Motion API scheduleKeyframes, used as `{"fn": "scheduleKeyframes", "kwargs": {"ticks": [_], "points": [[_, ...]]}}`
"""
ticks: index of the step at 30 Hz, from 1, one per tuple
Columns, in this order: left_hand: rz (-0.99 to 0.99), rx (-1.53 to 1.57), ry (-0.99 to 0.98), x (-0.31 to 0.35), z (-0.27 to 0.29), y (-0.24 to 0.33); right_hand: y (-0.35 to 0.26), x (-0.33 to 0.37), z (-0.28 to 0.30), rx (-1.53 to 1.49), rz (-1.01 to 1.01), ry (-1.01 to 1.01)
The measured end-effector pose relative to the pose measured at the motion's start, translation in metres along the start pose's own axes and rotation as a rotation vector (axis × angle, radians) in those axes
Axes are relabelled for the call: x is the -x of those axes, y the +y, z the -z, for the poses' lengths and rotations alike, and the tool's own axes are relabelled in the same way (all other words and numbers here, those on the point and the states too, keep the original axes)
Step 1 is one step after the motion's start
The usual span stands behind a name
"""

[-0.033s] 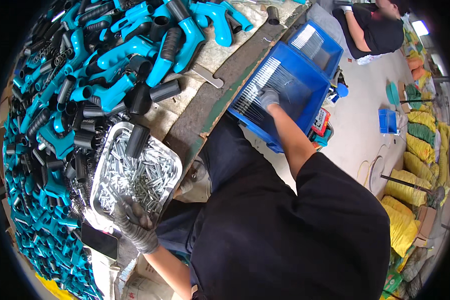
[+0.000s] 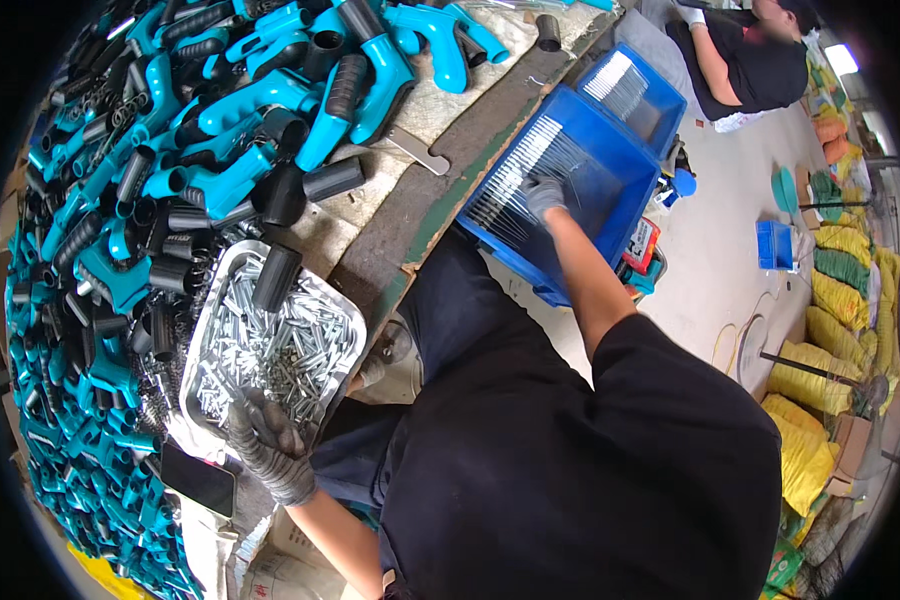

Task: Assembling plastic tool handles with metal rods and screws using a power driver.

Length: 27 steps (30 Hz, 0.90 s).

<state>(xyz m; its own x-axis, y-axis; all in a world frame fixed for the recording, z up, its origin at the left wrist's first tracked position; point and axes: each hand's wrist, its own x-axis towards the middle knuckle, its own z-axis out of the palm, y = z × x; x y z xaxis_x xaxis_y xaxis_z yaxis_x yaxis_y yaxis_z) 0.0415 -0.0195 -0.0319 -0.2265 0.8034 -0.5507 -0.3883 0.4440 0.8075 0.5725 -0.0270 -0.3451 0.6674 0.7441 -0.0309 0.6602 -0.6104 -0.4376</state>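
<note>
My left hand (image 2: 273, 452), in a grey glove, rests at the near end of a silver metal tray (image 2: 198, 335). Its fingers reach apart over a heap of small metal pins (image 2: 315, 335); any pin between them is too small to make out. Out to the right, my gloved right hand (image 2: 545, 198) is inside a blue bin (image 2: 610, 215). Its fingers are drawn together at a row of thin metal rods (image 2: 510, 185), and what they pinch is hidden. A black ribbed tube (image 2: 276, 278) lies on the pins.
Teal and black pistol-shaped housings (image 2: 260, 100) cover the bench's left side. A phone (image 2: 198, 480) lies beside the tray, and a flat hooked metal piece (image 2: 420, 152) near the bench edge. A second blue bin (image 2: 660, 125) adjoins mine. Another person (image 2: 745, 60) sits beyond; yellow sacks (image 2: 800, 440) line the right.
My right hand has shifted slightly to the right and nearer within the blue bin. My left hand has stayed nearly in place at the tray.
</note>
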Motion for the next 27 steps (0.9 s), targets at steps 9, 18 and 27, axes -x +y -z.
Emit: {"fn": "scheduleKeyframes", "kwargs": {"ticks": [9, 18, 27], "points": [[-0.199, -0.313, -0.373, 0.045, -0.037, 0.016, -0.266, 0.152, 0.217, -1.587, -0.042, -0.644], [-0.175, -0.287, -0.314, 0.057, -0.016, 0.024, -0.379, 0.223, 0.176, -1.263, 0.276, -1.139], [-0.29, -0.362, -0.209, 0.059, 0.014, 0.026, -0.406, 0.22, 0.196, -1.113, 0.365, -1.098]]}}
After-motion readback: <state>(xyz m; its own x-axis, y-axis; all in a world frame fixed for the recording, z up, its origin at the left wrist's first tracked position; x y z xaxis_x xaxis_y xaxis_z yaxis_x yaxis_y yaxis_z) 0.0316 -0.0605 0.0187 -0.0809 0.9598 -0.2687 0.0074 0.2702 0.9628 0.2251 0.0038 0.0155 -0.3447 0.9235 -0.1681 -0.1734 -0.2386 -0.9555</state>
